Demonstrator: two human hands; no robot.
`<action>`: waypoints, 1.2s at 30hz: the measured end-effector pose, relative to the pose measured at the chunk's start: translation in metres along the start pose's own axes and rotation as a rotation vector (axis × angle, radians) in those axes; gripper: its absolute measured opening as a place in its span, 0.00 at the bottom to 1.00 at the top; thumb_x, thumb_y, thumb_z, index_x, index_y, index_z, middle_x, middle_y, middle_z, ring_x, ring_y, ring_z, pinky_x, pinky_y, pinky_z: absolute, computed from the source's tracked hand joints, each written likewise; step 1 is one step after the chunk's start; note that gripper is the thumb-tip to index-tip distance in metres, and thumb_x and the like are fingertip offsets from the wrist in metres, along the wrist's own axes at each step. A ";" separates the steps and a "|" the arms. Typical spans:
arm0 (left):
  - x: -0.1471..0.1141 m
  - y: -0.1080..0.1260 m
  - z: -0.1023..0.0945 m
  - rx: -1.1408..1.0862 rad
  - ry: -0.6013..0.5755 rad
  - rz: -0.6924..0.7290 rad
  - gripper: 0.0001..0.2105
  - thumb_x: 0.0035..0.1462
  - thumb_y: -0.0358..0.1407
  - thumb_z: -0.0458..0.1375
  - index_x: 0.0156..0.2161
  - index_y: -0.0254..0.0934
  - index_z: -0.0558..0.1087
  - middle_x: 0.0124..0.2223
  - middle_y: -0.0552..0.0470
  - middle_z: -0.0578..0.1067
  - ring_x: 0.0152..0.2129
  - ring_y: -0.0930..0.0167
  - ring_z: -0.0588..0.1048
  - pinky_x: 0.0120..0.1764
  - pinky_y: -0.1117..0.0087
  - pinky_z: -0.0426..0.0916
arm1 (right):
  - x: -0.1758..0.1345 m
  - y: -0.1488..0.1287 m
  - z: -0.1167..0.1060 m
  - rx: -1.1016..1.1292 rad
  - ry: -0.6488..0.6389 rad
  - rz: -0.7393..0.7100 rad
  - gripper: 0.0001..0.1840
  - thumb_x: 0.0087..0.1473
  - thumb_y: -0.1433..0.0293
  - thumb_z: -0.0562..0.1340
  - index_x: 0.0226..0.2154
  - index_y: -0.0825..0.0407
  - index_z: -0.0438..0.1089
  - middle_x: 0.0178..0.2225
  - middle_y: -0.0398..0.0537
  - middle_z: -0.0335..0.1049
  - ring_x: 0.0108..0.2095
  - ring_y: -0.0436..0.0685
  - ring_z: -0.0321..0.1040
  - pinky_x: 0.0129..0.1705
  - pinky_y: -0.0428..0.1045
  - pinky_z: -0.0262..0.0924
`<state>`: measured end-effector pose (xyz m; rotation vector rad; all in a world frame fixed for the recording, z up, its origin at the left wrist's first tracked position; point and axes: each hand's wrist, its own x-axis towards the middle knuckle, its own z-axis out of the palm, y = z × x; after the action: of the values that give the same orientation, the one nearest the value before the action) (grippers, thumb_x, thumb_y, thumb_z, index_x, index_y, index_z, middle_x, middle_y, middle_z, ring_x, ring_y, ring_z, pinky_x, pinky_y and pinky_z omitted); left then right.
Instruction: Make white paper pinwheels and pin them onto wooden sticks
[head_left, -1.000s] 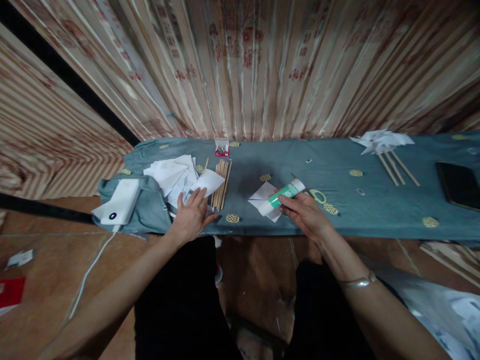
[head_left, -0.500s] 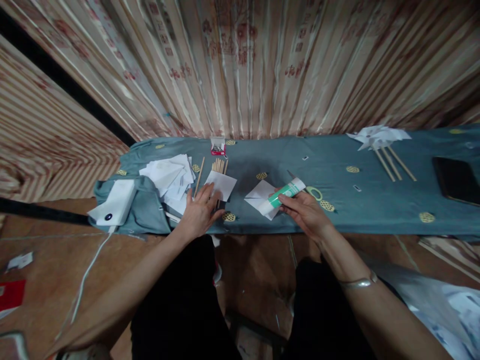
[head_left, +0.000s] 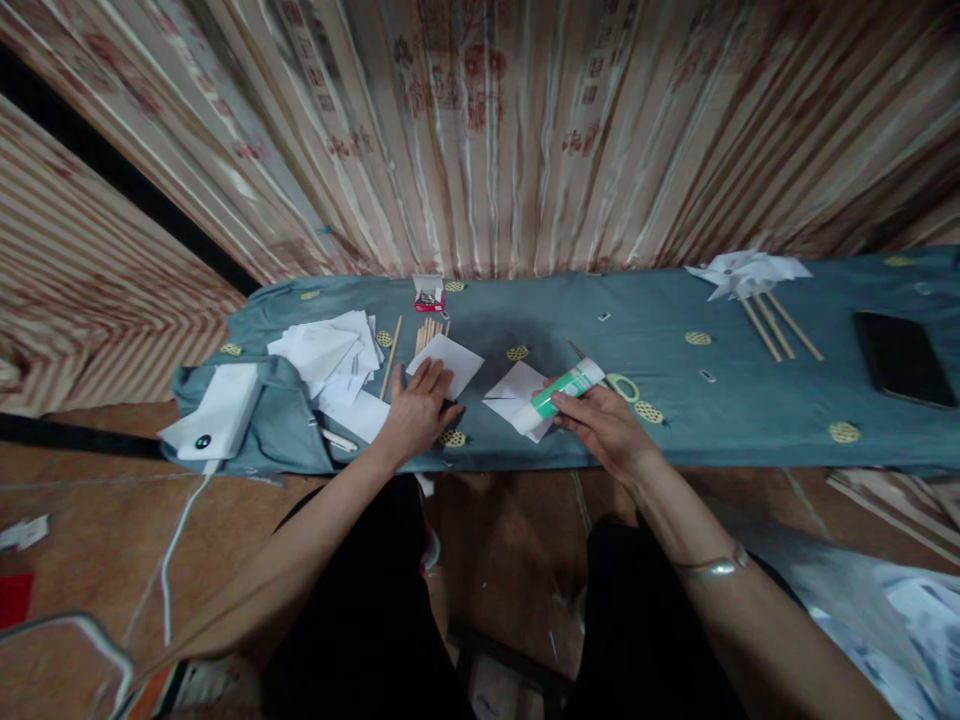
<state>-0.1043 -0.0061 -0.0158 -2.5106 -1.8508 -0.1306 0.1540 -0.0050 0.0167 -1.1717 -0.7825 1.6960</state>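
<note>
My left hand (head_left: 420, 408) lies with fingers stretched out on a white paper square (head_left: 459, 362), which partly covers a bundle of wooden sticks (head_left: 430, 335). My right hand (head_left: 609, 425) is closed round a green and white glue stick (head_left: 576, 384), held tilted above the cloth. Beneath the tube's lower end is a second white paper piece (head_left: 517, 386) with cut lines in it, partly hidden. Behind the tube show scissors with a yellow-green handle (head_left: 624, 387).
Loose white papers (head_left: 330, 350) lie at the left, near a white device with a cable (head_left: 232, 410). A small red box (head_left: 429, 295) stands at the back. Paper pinwheels on sticks (head_left: 750, 275) and a dark phone (head_left: 904, 358) are at the right, on the blue-green cloth (head_left: 772, 420).
My left hand has shifted slightly right, and the paper square under it has slid right and turned. My right hand keeps hold of the glue stick. The view has shifted a little.
</note>
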 end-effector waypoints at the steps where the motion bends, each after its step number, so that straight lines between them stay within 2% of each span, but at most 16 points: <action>1: 0.004 0.001 0.001 -0.003 0.004 -0.003 0.23 0.63 0.42 0.49 0.59 0.33 0.63 0.64 0.36 0.60 0.63 0.54 0.55 0.61 0.40 0.42 | 0.000 0.000 0.000 0.007 0.006 0.004 0.24 0.25 0.59 0.77 0.29 0.51 0.76 0.28 0.42 0.75 0.31 0.50 0.67 0.33 0.47 0.59; 5: 0.025 0.011 0.004 -0.027 -0.013 -0.012 0.22 0.64 0.43 0.47 0.59 0.34 0.64 0.64 0.37 0.62 0.63 0.56 0.56 0.61 0.39 0.41 | 0.002 0.002 -0.001 0.018 0.014 0.010 0.24 0.25 0.60 0.77 0.28 0.51 0.76 0.29 0.43 0.76 0.31 0.50 0.67 0.33 0.46 0.59; 12: 0.079 0.037 0.009 -0.104 -0.059 -0.007 0.23 0.66 0.41 0.44 0.61 0.33 0.62 0.66 0.38 0.58 0.64 0.59 0.54 0.63 0.43 0.40 | 0.005 0.003 -0.008 0.037 -0.004 -0.019 0.21 0.31 0.61 0.76 0.30 0.52 0.75 0.28 0.44 0.76 0.30 0.51 0.68 0.32 0.46 0.60; 15: 0.088 0.043 0.008 -0.175 -0.067 0.014 0.22 0.66 0.40 0.44 0.62 0.33 0.60 0.66 0.39 0.57 0.64 0.59 0.54 0.62 0.41 0.39 | 0.007 0.004 -0.014 0.053 0.002 -0.042 0.19 0.33 0.62 0.75 0.30 0.52 0.75 0.28 0.44 0.75 0.30 0.52 0.69 0.32 0.47 0.61; 17: 0.084 0.043 0.007 -0.240 -0.042 0.008 0.23 0.66 0.40 0.45 0.62 0.34 0.59 0.67 0.39 0.56 0.65 0.59 0.53 0.62 0.41 0.39 | 0.009 0.005 -0.017 0.075 0.032 -0.056 0.19 0.33 0.62 0.75 0.30 0.52 0.76 0.28 0.43 0.75 0.29 0.51 0.68 0.31 0.46 0.61; 20: 0.067 0.043 0.002 -0.397 0.057 -0.039 0.22 0.65 0.40 0.47 0.61 0.37 0.62 0.66 0.40 0.58 0.64 0.59 0.55 0.62 0.43 0.42 | 0.013 0.006 -0.021 0.123 0.077 -0.062 0.19 0.32 0.63 0.76 0.29 0.53 0.76 0.28 0.42 0.74 0.28 0.48 0.67 0.29 0.43 0.62; 23: 0.047 0.052 -0.005 -0.652 0.176 -0.013 0.21 0.64 0.43 0.48 0.59 0.38 0.65 0.62 0.41 0.65 0.60 0.63 0.62 0.61 0.52 0.55 | 0.017 0.007 -0.021 0.168 0.099 -0.063 0.18 0.31 0.63 0.77 0.28 0.53 0.76 0.27 0.40 0.73 0.28 0.46 0.66 0.28 0.41 0.62; 25: 0.038 0.063 -0.008 -0.812 0.211 0.043 0.23 0.62 0.46 0.52 0.58 0.38 0.66 0.59 0.41 0.69 0.56 0.63 0.67 0.58 0.57 0.61 | 0.019 0.008 -0.019 0.189 0.104 -0.071 0.17 0.31 0.64 0.77 0.27 0.53 0.76 0.26 0.40 0.72 0.27 0.46 0.66 0.27 0.40 0.63; 29: 0.031 0.081 -0.008 -0.906 0.185 0.095 0.25 0.52 0.46 0.63 0.53 0.36 0.70 0.50 0.42 0.76 0.47 0.62 0.74 0.50 0.57 0.68 | 0.022 0.009 -0.011 0.198 0.083 -0.091 0.16 0.33 0.64 0.76 0.26 0.52 0.76 0.26 0.40 0.72 0.27 0.46 0.67 0.28 0.40 0.63; 32: 0.030 0.082 -0.005 -0.946 0.172 0.043 0.21 0.51 0.43 0.64 0.50 0.36 0.73 0.45 0.44 0.79 0.41 0.64 0.76 0.46 0.60 0.70 | 0.024 0.012 -0.003 0.172 0.063 -0.094 0.15 0.35 0.62 0.75 0.27 0.51 0.76 0.26 0.41 0.73 0.26 0.47 0.67 0.29 0.42 0.63; 36: 0.030 0.075 -0.002 -1.030 0.152 -0.044 0.16 0.52 0.39 0.64 0.46 0.36 0.75 0.43 0.46 0.80 0.39 0.65 0.77 0.44 0.65 0.70 | 0.027 0.015 0.003 0.154 0.042 -0.077 0.16 0.35 0.61 0.75 0.28 0.51 0.76 0.26 0.41 0.74 0.26 0.47 0.67 0.29 0.42 0.63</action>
<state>-0.0238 -0.0001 -0.0085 -2.8137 -2.0885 -1.5836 0.1423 0.0140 -0.0047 -1.0548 -0.6506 1.6330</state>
